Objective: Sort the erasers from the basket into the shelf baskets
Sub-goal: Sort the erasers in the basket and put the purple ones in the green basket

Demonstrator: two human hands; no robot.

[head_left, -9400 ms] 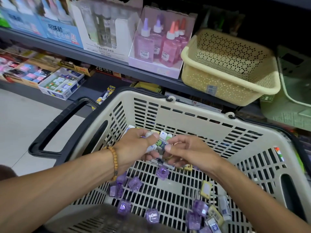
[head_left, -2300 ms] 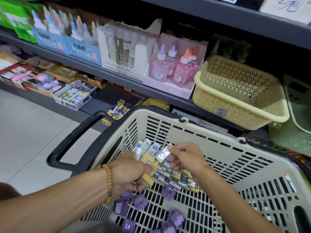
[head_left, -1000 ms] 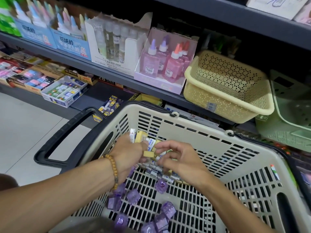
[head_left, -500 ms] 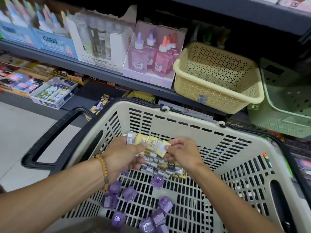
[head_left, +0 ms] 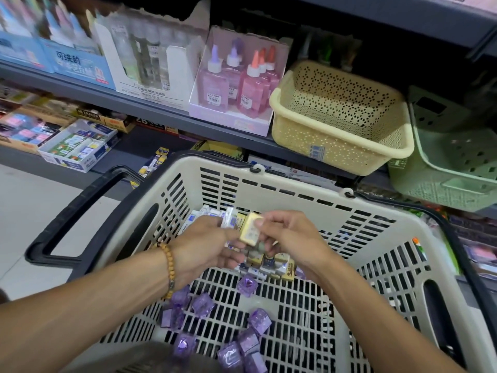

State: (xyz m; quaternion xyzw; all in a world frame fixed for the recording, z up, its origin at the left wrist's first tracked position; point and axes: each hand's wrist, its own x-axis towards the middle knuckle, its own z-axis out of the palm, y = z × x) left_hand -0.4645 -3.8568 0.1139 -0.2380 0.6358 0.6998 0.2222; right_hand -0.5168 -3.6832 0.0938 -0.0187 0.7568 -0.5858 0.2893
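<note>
Sorting looks barely begun — the cream shelf basket [head_left: 341, 117] shows no erasers, and the green one [head_left: 454, 168] is mostly out of view. Right hand [head_left: 290, 238] pinches a pale yellow eraser [head_left: 250, 228] over the basket [head_left: 295, 195]; left hand [head_left: 207, 243] clutches several wrapped ones. More white and yellow erasers [head_left: 269, 262] lie heaped below, clear purple ones [head_left: 247, 285] scattered nearer — all small wrapped blocks.

We see a beige slotted basket [head_left: 282, 189] with black handles [head_left: 78, 208], clear purple erasers [head_left: 203, 305], a pale yellow eraser [head_left: 250, 231], a cream perforated shelf basket [head_left: 341, 146], a pale green one [head_left: 451, 181], and pink, possibly glittered, bottles [head_left: 250, 87].
</note>
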